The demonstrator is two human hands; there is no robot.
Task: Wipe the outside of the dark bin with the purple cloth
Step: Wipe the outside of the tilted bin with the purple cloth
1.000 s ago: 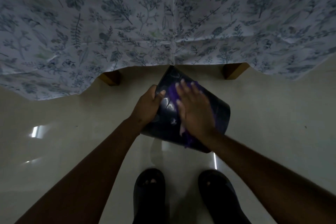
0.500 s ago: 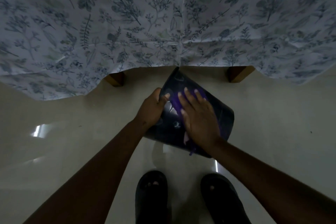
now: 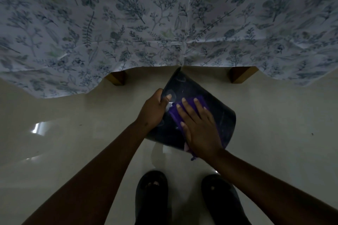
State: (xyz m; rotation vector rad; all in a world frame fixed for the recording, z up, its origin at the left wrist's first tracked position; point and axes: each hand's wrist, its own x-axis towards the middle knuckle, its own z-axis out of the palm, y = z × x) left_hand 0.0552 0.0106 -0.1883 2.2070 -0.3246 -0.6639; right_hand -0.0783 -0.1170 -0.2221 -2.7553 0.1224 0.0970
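Observation:
The dark bin (image 3: 222,120) is held tilted above the floor in the middle of the head view, its far end under the hanging tablecloth. My left hand (image 3: 153,110) grips its left side with the thumb on the wall. My right hand (image 3: 199,126) lies flat on the bin's upper side, fingers spread, pressing the purple cloth (image 3: 174,115) against it. Most of the cloth is hidden under the palm; a corner hangs below the bin's near edge.
A tablecloth with a blue leaf print (image 3: 164,23) hangs across the top of the view. Two wooden table legs (image 3: 117,78) (image 3: 239,75) stand behind the bin. My two dark shoes (image 3: 151,193) (image 3: 221,197) stand on the glossy pale floor (image 3: 73,142).
My right hand with the purple cloth has slid a little toward me along the bin's side. The left hand keeps its grip on the bin.

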